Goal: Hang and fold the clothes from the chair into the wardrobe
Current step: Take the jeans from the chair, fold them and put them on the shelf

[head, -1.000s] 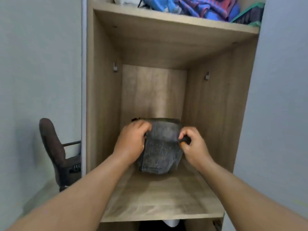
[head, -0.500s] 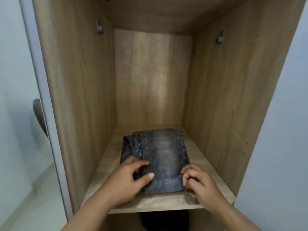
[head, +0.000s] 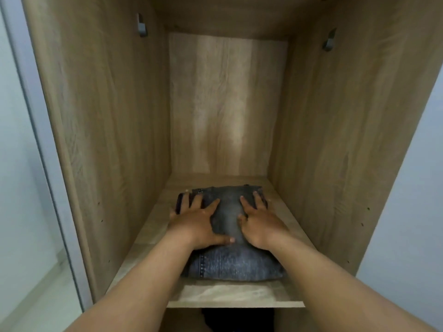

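Observation:
A folded pair of dark grey jeans (head: 230, 264) lies flat on the wooden wardrobe shelf (head: 239, 299), near its front edge. My left hand (head: 196, 224) presses down on the left half of the jeans with fingers spread and straight. My right hand (head: 260, 224) lies flat on the right half, fingers spread too. Both forearms reach in from the bottom of the view. The chair is out of view.
The wardrobe compartment has tall wooden side walls (head: 107, 140) and a back panel (head: 227, 104). Two grey rail brackets, the left bracket (head: 141, 27) and the right bracket (head: 329, 41), sit high on the sides with no rail between them. Something dark (head: 237, 319) lies below the shelf.
The jeans went from held in both hands to lying on the shelf. Both hands let go of the edges and now press flat on top, further in.

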